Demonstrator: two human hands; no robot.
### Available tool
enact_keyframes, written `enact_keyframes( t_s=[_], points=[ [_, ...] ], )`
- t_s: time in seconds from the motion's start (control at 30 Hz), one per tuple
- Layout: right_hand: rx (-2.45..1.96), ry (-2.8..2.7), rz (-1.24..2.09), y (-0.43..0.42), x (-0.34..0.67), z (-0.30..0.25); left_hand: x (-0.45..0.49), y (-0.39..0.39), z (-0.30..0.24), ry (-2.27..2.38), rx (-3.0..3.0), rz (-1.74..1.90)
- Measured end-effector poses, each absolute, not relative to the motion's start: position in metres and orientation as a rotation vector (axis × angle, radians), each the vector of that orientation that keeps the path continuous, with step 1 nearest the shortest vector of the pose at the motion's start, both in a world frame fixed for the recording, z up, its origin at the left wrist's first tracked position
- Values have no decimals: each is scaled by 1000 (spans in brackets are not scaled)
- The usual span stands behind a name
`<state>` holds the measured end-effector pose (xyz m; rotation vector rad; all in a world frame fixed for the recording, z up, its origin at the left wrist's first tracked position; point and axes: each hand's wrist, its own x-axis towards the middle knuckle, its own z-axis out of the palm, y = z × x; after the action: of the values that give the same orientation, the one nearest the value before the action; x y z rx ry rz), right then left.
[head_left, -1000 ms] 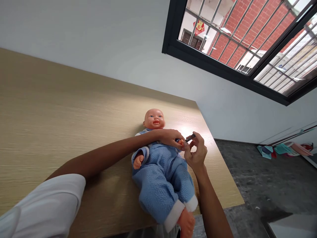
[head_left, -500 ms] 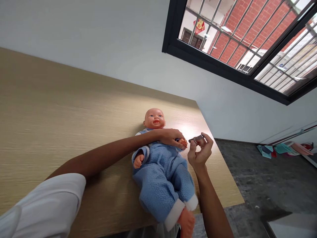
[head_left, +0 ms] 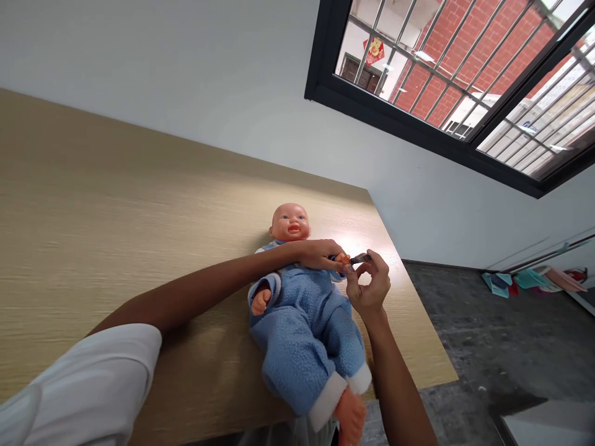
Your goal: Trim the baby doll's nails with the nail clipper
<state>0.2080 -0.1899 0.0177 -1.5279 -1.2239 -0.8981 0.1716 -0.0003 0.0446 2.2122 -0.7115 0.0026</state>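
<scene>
A baby doll (head_left: 302, 322) in a fuzzy blue outfit with white cuffs lies on its back on the wooden table (head_left: 139, 217). Across its chest reaches my left arm, and my left hand (head_left: 321, 254) grips the doll's hand (head_left: 343, 259) on the right side of the picture. Between the thumb and fingers of my right hand (head_left: 370, 285) is a small metal nail clipper (head_left: 360, 259). Its jaw end is at the doll's fingers; whether a finger sits between the jaws is too small to tell. The doll's other hand (head_left: 261, 301) rests free at its side.
The table's right edge (head_left: 413, 285) drops to a dark grey floor (head_left: 465, 322). Behind the table stands a pale wall (head_left: 209, 80) with a barred, black-framed window (head_left: 418, 118). Coloured items (head_left: 534, 279) lie on the floor at the far right.
My right hand has moved left with the nail clipper, from a small gap away up to the doll's fingers. My left hand stays on the doll's hand, nearly still.
</scene>
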Motion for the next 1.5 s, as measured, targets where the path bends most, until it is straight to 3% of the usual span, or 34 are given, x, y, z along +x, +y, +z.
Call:
enact_keyframes(
  t_s=[0.2, 0.7, 1.03, 1.27, 1.5],
  points=[
    [-1517, -1305, -1080, -189, 206, 27, 172, 0, 45, -685, 2221, 0],
    [-1464, -1205, -894, -190, 210, 11, 169, 1, 44, -626, 2011, 54],
    [-1623, -1512, -1210, -191, 206, 24, 173, 1, 41, -686, 2087, 101],
    [-1598, -1481, -1103, -190, 204, 23, 173, 3, 38, -677, 2092, 89],
    [-1476, -1106, -988, -189, 205, 14, 171, 1, 42, -631, 2097, 45]
  ],
)
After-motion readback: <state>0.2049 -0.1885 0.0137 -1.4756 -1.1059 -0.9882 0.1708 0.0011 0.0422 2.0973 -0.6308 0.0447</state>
